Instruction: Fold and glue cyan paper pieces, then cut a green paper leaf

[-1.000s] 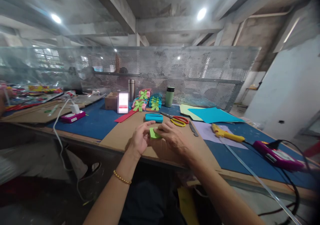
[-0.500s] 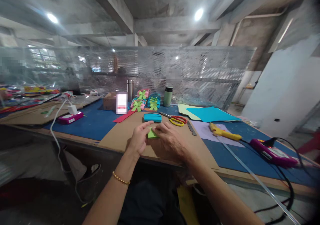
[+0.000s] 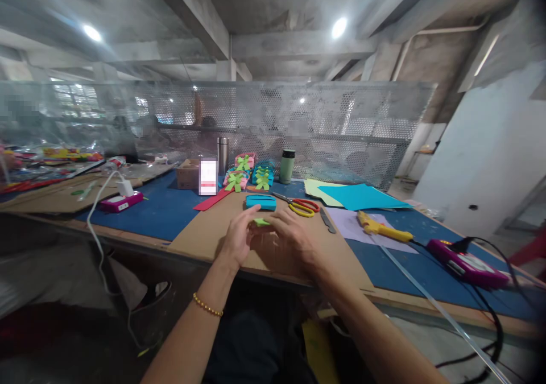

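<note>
A small piece of light green paper is held between my two hands, just above the brown cardboard sheet. My left hand pinches its left end, thumb and fingers closed. On the opposite end, the bent fingers of my right hand close on the paper and partly cover it. Right behind it lies a folded blue paper piece. Scissors with red and yellow handles and a craft knife rest to the right of that.
Pink and blue paper boxes with green bows stand at the back, near a steel flask and a green tumbler. A yellow glue gun lies at right on lilac paper, its cord reaching a purple power strip.
The green paper has tipped from facing me to nearly edge-on, so less of it shows. My fingers have shifted slightly around it; the things on the table stay put.
</note>
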A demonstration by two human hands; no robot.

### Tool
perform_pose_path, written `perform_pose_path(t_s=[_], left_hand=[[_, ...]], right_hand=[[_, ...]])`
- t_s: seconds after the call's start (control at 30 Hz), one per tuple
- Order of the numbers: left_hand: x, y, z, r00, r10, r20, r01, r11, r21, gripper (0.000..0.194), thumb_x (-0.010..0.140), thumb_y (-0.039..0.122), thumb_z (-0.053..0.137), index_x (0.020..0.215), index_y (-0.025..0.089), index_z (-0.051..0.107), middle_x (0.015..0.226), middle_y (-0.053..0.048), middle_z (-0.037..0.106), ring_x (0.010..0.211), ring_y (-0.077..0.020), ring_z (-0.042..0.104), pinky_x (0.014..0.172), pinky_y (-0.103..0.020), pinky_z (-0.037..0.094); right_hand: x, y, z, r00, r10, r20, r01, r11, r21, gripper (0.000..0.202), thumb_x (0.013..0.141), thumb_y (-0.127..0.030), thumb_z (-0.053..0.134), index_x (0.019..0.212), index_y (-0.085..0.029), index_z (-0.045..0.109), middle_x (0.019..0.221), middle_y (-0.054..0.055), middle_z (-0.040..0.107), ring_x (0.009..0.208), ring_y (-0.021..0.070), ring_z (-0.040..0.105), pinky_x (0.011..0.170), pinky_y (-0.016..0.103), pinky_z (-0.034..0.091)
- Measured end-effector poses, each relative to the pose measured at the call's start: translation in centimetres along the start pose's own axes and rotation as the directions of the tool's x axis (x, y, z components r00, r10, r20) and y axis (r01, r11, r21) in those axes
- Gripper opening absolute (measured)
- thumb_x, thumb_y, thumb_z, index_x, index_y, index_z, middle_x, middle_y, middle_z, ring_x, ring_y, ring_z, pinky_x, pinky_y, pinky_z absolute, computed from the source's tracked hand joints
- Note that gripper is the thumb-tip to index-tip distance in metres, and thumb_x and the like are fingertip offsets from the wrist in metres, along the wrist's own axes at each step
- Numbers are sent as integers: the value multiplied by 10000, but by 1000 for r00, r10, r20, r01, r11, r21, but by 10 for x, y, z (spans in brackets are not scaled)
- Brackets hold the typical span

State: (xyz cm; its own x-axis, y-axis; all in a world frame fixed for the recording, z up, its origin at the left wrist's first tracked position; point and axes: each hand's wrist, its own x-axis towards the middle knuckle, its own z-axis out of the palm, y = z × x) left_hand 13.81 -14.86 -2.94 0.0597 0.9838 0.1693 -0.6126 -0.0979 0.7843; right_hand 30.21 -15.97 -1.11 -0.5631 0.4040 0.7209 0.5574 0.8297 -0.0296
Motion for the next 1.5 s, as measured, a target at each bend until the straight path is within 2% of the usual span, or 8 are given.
perform_pose_path(t_s=[0.1, 0.23, 0.37, 0.53, 0.77, 1.03, 1.23, 1.5], left_hand=[[-3, -2, 0, 998, -38, 53, 35, 997, 62, 544, 773, 514, 696, 1152, 123, 674, 636, -10, 656, 569, -140, 620, 576, -243, 499], [-5, -9, 0, 993, 64, 96, -86, 964, 250, 509, 670, 531, 822, 954, 120, 725, 704, -14, 664, 603, -97, 595, 527, -168, 435], [-3, -14, 0, 995, 87, 55, -99, 962, 255, 497, 600, 440, 875, 949, 111, 751, 710, -13, 685, 606, -100, 596, 559, -186, 467], [0, -13, -2, 1000, 23, 5, -24, 960, 277, 440, 527, 429, 894, 754, 88, 731, 553, -8, 636, 463, -79, 524, 444, -176, 378], [1, -14, -5, 1000, 19, 11, -22, 963, 268, 483, 481, 475, 918, 692, 93, 710, 573, -11, 644, 499, -86, 537, 485, -187, 404], [-9, -11, -2, 972, -122, 201, 50, 943, 329, 465, 527, 471, 904, 703, 92, 698, 565, -13, 632, 486, -95, 540, 495, -200, 400], [-15, -4, 6, 958, -181, 222, 99, 936, 337, 448, 564, 452, 888, 750, 103, 678, 559, 6, 598, 473, -70, 495, 466, -173, 339], [-18, 0, 5, 950, -175, 257, 51, 904, 425, 494, 626, 538, 836, 599, 141, 543, 511, 15, 552, 464, -73, 495, 454, -168, 337]], right_hand=[[2, 4, 0, 954, 272, -127, -236, 942, 239, 243, 980, -266, 430, 874, -194, 637, 779, 36, 602, 728, 176, 540, 684, 288, 455], [5, 7, 1, 894, 447, 30, -411, 791, 452, 290, 930, -377, 465, 740, -195, 587, 679, 5, 568, 644, 157, 507, 610, 263, 408], [7, -2, 3, 875, 472, 106, -455, 729, 511, 270, 891, -381, 498, 728, -189, 595, 689, 3, 588, 650, 151, 500, 599, 251, 386], [6, -12, 2, 873, 483, 68, -469, 793, 389, 258, 905, -310, 499, 721, -173, 617, 697, -1, 610, 663, 138, 498, 578, 235, 346], [7, -13, -4, 862, 506, 30, -490, 817, 302, 252, 924, -350, 517, 876, -185, 701, 753, 23, 675, 686, 153, 556, 622, 251, 393], [6, -4, -2, 797, 594, 108, -552, 645, 528, 345, 848, -455, 566, 631, -187, 555, 598, -24, 487, 565, 119, 451, 511, 232, 348], [5, -2, 2, 826, 562, -40, -479, 738, 475, 340, 872, -419, 523, 618, -200, 470, 617, -27, 448, 605, 120, 422, 542, 229, 334], [9, -2, 4, 794, 587, -155, -490, 771, 407, 330, 887, -412, 461, 619, -225, 416, 609, -23, 424, 587, 135, 383, 542, 251, 321]])
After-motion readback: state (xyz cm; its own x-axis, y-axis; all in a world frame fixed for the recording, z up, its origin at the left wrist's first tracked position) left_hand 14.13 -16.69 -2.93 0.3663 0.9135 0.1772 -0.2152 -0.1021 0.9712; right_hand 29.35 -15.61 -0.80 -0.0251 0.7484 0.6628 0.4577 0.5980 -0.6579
